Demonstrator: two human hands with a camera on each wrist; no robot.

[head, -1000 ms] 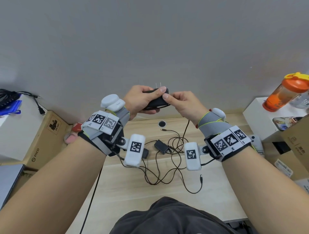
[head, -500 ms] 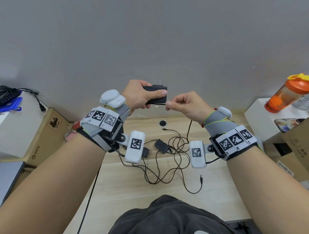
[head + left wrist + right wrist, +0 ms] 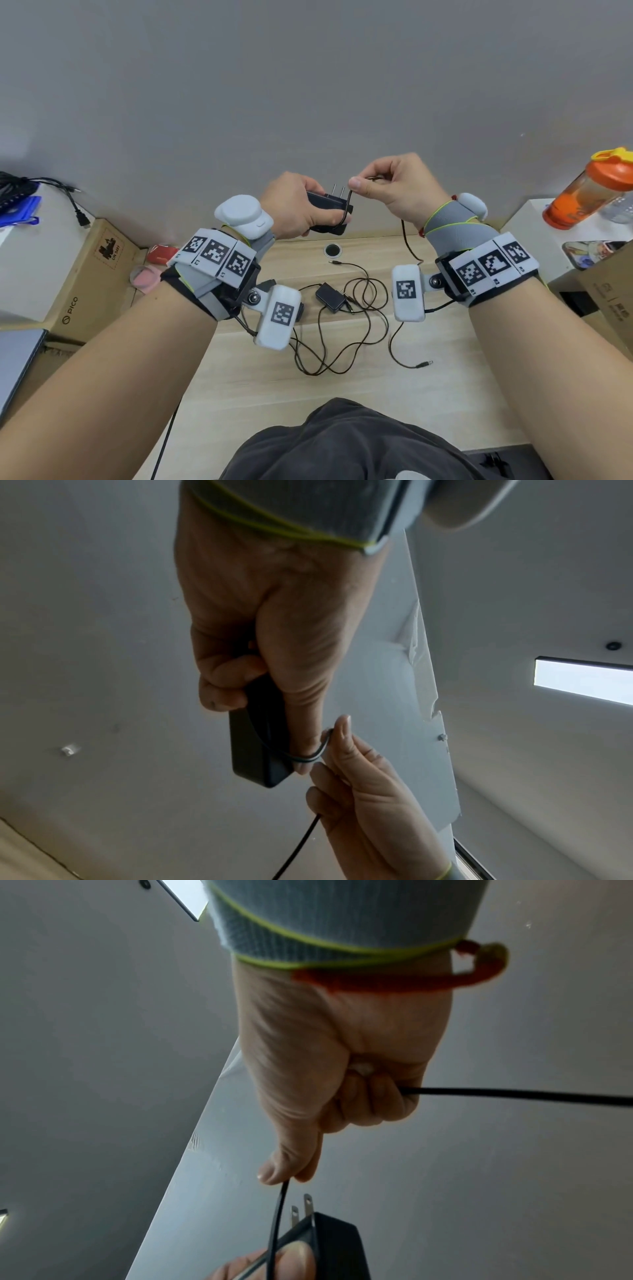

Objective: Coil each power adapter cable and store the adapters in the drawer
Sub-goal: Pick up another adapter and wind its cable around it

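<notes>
My left hand (image 3: 301,209) grips a black power adapter (image 3: 327,202) with two metal prongs, held up in front of the wall above the desk. Its thin black cable (image 3: 407,240) loops over my left thumb; my right hand (image 3: 383,185) pinches it just right of the prongs and the rest hangs down to the desk. The left wrist view shows the adapter (image 3: 255,739) in my curled fingers and the cable (image 3: 318,750) around the thumb. In the right wrist view the cable (image 3: 279,1213) runs from my thumb and forefinger to the adapter (image 3: 337,1248). No drawer is in view.
A second small black adapter (image 3: 330,297) lies on the wooden desk (image 3: 342,383) among tangled loose cables (image 3: 352,339). Cardboard boxes (image 3: 89,274) stand at the left, and an orange bottle (image 3: 589,188) on a white stand at the right. A cable hole (image 3: 332,250) sits near the wall.
My right hand has risen and drawn the cable up over the adapter's end beside the prongs, forming a loop round my left thumb. The left hand turned the adapter slightly.
</notes>
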